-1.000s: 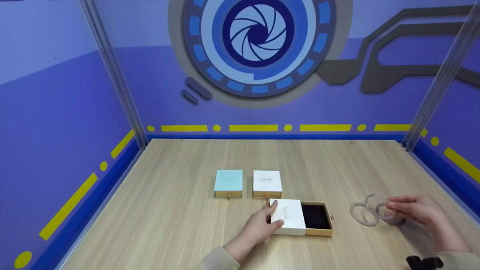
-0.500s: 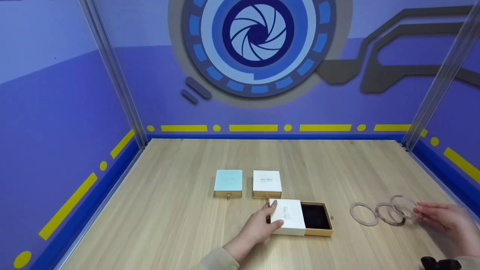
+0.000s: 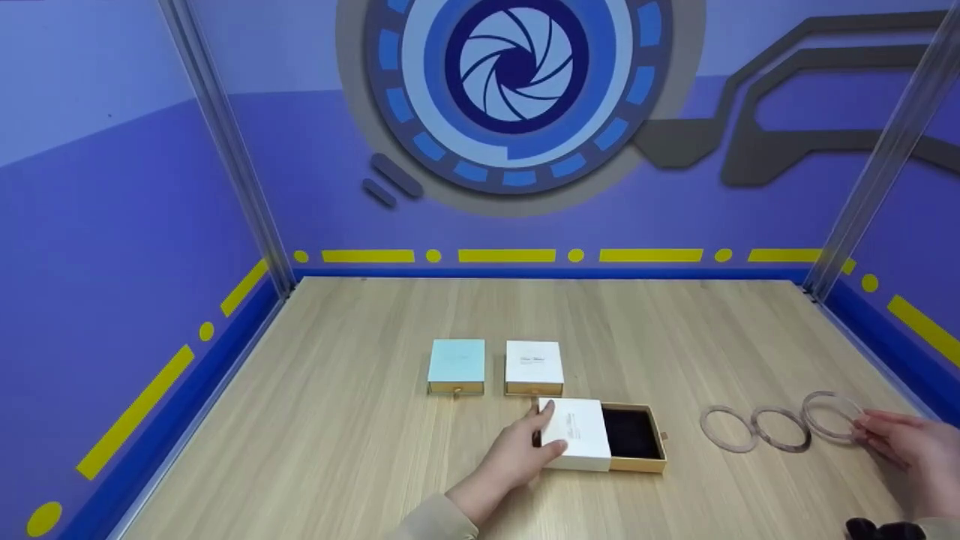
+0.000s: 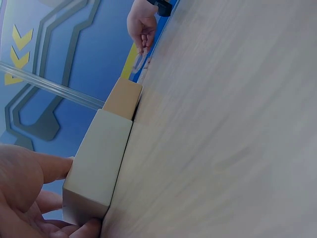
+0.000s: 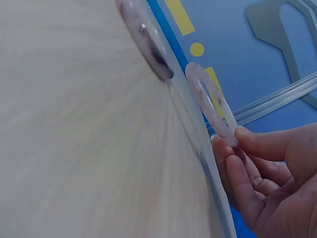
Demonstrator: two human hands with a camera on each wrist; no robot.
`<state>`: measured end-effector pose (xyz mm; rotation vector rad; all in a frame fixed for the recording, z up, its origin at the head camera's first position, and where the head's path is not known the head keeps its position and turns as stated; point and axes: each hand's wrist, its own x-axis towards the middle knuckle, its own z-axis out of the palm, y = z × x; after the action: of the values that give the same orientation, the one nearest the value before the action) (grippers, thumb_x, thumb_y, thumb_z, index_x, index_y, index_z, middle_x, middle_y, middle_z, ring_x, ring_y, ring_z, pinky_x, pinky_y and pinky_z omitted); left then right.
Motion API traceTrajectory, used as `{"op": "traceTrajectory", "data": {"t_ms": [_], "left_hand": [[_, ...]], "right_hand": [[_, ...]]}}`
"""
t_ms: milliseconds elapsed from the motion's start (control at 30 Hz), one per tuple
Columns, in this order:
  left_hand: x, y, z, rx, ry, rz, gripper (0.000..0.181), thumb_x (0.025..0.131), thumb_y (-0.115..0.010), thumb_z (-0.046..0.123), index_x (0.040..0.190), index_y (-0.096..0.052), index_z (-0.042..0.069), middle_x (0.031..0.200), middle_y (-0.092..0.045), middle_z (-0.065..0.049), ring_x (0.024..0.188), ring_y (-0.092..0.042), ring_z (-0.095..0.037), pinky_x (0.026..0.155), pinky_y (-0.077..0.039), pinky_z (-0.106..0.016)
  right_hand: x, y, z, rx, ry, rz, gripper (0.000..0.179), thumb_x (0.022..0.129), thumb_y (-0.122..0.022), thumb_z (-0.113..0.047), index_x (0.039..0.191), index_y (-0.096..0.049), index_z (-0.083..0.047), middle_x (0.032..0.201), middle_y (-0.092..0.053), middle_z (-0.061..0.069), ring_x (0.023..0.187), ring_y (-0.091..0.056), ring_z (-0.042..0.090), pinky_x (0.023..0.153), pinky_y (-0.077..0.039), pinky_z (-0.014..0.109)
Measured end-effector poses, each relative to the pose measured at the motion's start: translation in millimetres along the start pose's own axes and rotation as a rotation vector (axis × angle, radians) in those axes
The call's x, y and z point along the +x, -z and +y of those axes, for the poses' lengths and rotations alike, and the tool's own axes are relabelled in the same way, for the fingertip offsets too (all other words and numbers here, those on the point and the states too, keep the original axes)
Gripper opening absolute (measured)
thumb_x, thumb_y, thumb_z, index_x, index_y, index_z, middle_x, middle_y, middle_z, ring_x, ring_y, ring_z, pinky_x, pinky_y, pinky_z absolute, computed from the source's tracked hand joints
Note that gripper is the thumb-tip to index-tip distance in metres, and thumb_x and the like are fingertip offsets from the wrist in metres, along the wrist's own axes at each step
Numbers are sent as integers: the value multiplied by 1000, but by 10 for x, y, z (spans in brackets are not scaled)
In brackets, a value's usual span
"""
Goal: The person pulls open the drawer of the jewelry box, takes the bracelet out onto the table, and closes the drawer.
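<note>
My left hand (image 3: pixel 516 454) grips the closed end of a white drawer box (image 3: pixel 576 433), thumb at its front side and fingers at the back. The box's gold-edged drawer (image 3: pixel 637 465) is slid out to the right, showing a dark lining (image 3: pixel 631 433). At the far right, my right hand (image 3: pixel 911 450) pinches a pale translucent bangle (image 5: pixel 208 96) by its edge between thumb and fingers, tilted up off the table in the right wrist view. Two more bangles lie flat to its left: a mottled darker one (image 3: pixel 781 429) and a pale one (image 3: pixel 728 429).
Behind the held box stand a light blue drawer box (image 3: pixel 457 361) and a second white one (image 3: pixel 533 363), both closed. The wooden table (image 3: pixel 337 420) is bounded by blue printed walls (image 3: pixel 375 225) at the back and sides.
My right hand has carried its bangle rightward, from over the other two to the right of them, and lowered it. My left hand and the boxes have stayed in place.
</note>
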<state>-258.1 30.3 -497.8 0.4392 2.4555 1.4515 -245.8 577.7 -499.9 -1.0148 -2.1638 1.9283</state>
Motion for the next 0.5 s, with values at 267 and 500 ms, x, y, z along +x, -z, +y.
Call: {"op": "traceTrajectory", "data": {"t_ms": [267,500], "left_hand": [[1,-3,-2,8,15,-1,68,99,-69,31,158,-41,11,167,-28,-22,154,-30,-43,125,-27,-57],[1,-5,-12,9,15,2,68,99,-69,32,158,-41,12,167,-28,-22,153,-31,-44,125,-28,-58]], "right_hand": [[123,22,84,-133,40,5,38,104,-52,-4,130,-52,24,64,-64,-15,60,-65,0,58,-58,20],[98,19,75,-148,47,27,27,103,-54,-5,109,-68,18,60,-65,-12,56,-65,-1,55,-57,20]]}}
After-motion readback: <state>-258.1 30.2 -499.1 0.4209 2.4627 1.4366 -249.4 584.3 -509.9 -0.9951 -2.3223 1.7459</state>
